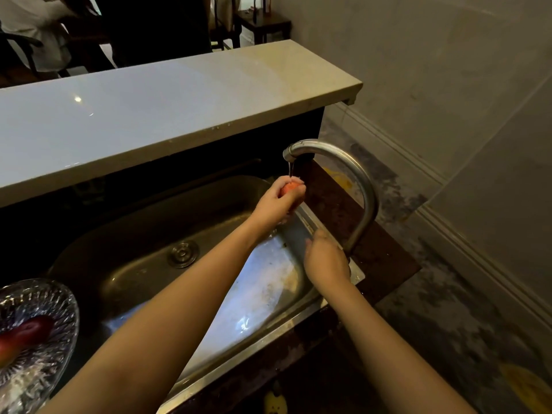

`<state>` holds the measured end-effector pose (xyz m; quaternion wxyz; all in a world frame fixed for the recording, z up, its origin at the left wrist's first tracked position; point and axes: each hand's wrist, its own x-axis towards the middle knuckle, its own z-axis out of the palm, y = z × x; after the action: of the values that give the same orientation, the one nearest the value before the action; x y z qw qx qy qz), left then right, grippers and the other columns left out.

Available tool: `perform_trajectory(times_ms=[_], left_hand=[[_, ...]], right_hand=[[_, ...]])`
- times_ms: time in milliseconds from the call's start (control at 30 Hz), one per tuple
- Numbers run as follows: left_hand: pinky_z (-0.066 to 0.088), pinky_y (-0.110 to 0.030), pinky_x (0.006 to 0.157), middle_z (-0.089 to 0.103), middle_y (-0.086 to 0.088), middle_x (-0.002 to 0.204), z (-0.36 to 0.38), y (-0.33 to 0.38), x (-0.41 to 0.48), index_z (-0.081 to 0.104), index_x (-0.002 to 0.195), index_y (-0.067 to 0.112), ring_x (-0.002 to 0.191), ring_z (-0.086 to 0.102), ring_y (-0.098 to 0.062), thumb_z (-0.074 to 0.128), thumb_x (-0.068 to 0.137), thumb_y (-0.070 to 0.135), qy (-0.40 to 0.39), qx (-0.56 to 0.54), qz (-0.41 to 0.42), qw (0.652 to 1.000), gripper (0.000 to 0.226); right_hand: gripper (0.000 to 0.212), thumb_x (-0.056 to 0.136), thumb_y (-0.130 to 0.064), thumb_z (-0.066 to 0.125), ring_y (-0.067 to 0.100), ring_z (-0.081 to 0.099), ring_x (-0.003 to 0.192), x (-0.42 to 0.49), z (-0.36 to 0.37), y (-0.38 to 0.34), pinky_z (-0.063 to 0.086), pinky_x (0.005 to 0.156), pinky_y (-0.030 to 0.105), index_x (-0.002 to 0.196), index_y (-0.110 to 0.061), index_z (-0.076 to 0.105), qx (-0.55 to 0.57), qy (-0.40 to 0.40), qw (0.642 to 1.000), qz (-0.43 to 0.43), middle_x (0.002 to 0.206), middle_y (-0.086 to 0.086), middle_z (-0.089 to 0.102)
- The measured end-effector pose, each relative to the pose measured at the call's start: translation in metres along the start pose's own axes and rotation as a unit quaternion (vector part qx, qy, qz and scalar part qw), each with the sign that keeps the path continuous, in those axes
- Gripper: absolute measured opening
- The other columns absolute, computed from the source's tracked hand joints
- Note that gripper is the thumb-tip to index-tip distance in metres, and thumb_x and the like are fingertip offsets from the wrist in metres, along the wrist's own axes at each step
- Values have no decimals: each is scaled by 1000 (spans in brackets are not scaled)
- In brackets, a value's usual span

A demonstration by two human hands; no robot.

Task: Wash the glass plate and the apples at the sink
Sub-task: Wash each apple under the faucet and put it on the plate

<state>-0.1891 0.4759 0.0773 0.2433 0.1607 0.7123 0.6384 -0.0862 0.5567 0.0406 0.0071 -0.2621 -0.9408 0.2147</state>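
Note:
My left hand holds a reddish apple right under the spout of the curved steel tap, where a thin stream of water falls on it. My right hand rests at the base of the tap, fingers closed over what seems to be its handle, which is hidden. The steel sink lies below both arms. At the lower left the cut-glass plate sits beside the sink with a dark red apple lying in it.
A pale stone counter ledge overhangs the far side of the sink. The drain sits mid-basin. A dark worktop borders the sink on the right, with grey patterned floor and wall skirting beyond. A seated person in white shows at top left.

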Motion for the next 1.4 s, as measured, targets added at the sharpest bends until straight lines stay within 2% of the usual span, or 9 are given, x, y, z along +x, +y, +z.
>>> perform_trajectory(times_ms=[167,267,400,567,767,967,1167,1300,1400], left_hand=[[27,-17,36,50,-5,65,4,10,4,55,84,14,41,42,-10,36,98,37,77,-133,-100,983,33],[43,-23,54,55,-6,77,7,16,5,56,90,12,69,55,-16,37,99,28,90,-189,-104,972,27],[45,-23,54,53,-8,91,8,27,3,52,105,10,80,53,-16,37,99,22,71,-260,-119,955,21],[43,-23,65,52,-2,79,4,26,14,52,82,15,72,51,-12,30,101,24,85,-264,-123,953,30],[47,-36,90,62,-12,109,23,29,16,53,125,9,109,57,-25,39,98,36,73,-281,-169,942,41],[44,-31,77,55,-5,76,6,28,34,57,86,11,75,54,-15,36,100,25,120,-293,-123,940,29],[46,-38,92,59,-10,105,28,32,25,54,122,9,104,56,-24,42,98,29,67,-324,-152,932,34],[39,-21,74,43,-3,76,21,23,36,49,78,10,75,47,-10,22,101,17,70,-339,-106,932,36],[43,-26,77,54,-5,79,16,17,37,57,87,10,79,54,-14,30,101,29,86,-323,-121,935,36]], right_hand=[[41,99,-38,29,25,49,109,19,-33,-34,39,77,31,129,-17,46,165,90,977,-99,120,9,58],[39,99,-39,28,28,46,117,52,-39,-58,45,93,42,131,-24,46,272,-30,960,-66,130,11,48],[34,98,-28,33,27,57,99,83,-40,-62,48,73,29,111,-16,62,402,-55,914,7,110,13,60],[46,97,-43,29,31,57,105,79,-19,-76,44,82,33,121,-10,51,300,-29,953,-7,109,12,56],[37,97,-26,33,34,58,105,99,-33,-59,46,90,42,104,-6,63,408,0,911,64,109,21,63],[31,98,-36,31,29,54,109,86,-26,-68,43,91,38,108,-14,50,314,-12,947,-69,118,14,55],[38,97,-23,31,33,55,108,105,-40,-57,43,93,39,105,-3,62,385,-6,921,55,113,21,61],[30,98,-36,30,23,55,99,86,-30,-63,38,79,32,96,-17,53,302,-9,951,-67,101,5,55],[30,96,-36,33,26,57,93,85,-30,-61,44,77,38,87,-17,55,305,15,951,-54,96,7,57]])
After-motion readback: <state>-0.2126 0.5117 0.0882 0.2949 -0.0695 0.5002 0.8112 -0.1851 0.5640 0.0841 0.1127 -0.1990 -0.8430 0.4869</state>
